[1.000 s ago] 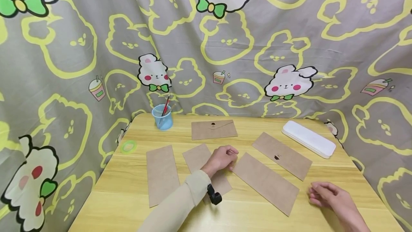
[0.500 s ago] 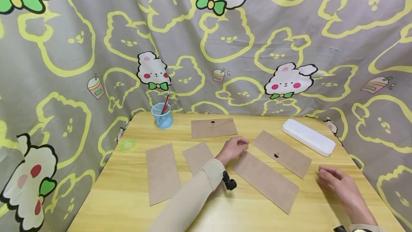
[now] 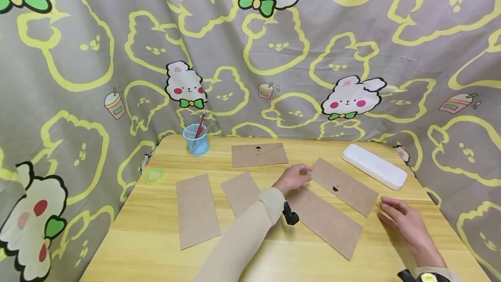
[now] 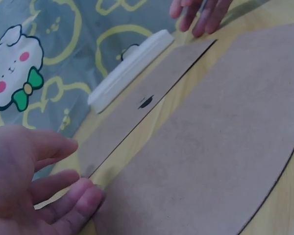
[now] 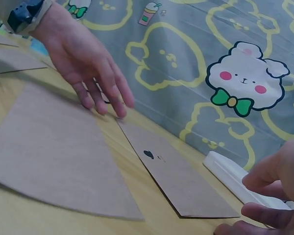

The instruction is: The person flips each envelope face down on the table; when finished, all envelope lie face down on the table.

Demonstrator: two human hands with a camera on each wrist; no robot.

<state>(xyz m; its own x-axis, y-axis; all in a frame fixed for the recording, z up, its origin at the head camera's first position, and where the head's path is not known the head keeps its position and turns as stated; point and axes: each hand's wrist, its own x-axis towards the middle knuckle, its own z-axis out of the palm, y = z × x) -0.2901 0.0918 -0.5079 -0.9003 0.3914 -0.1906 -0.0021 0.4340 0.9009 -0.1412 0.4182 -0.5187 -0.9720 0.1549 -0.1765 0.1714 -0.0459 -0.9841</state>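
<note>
A brown paper envelope (image 3: 352,193) with a small black printed mark lies slanted on the right half of the table. At its far left end hovers my left hand (image 3: 293,178), fingers loosely bent and nothing in them. My right hand (image 3: 407,225) is by the envelope's near right corner, fingers relaxed and apart; the right wrist view shows no grip on the envelope (image 5: 174,171). In front of it a plain brown envelope (image 3: 328,225) lies parallel, its upper left corner partly hidden by my left hand and wrist.
Two more brown envelopes, one at the left (image 3: 197,212) and one partly under my left forearm (image 3: 240,264), lie flat. A flapped envelope (image 3: 259,157) is at the back. A blue cup (image 3: 197,142) holds brushes; a green tape roll (image 3: 155,176) and white case (image 3: 373,167) flank them.
My left hand has moved right and away from me, from beside the plain envelope to the marked envelope's left end. My right hand has moved forward, toward that envelope's right corner.
</note>
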